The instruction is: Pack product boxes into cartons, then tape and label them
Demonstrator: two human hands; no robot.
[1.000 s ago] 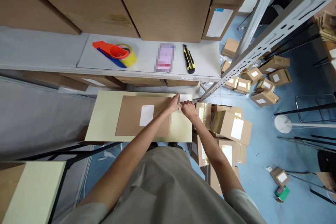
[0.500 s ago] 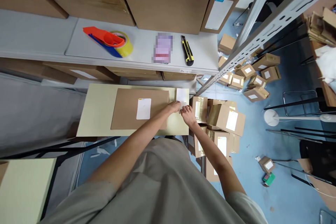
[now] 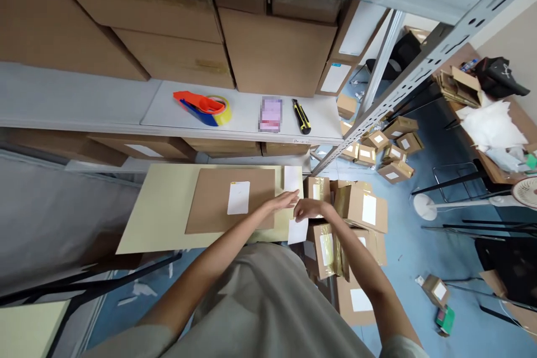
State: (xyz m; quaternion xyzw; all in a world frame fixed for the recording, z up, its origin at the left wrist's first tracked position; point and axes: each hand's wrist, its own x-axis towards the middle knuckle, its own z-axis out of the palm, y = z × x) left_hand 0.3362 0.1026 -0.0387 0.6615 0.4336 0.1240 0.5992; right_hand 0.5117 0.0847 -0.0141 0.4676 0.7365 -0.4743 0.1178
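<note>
My left hand reaches over the right end of the cream tabletop, its fingers stretched out and holding nothing visible. Close beside it, my right hand is closed on a white paper slip, which hangs down past the table's right edge. Another white paper lies on the tabletop just beyond my left hand. A flat brown cardboard box with a white label rests on the table under my left forearm.
Above the table, a grey shelf holds an orange-and-blue tape dispenser, a yellow-and-black box cutter and large cartons. A perforated metal post rises at right. Taped boxes are stacked beside the table.
My right hand has drawn a white slip towards me, off the paper at the table's end. My left hand's fingers have straightened. The view has tilted up.
</note>
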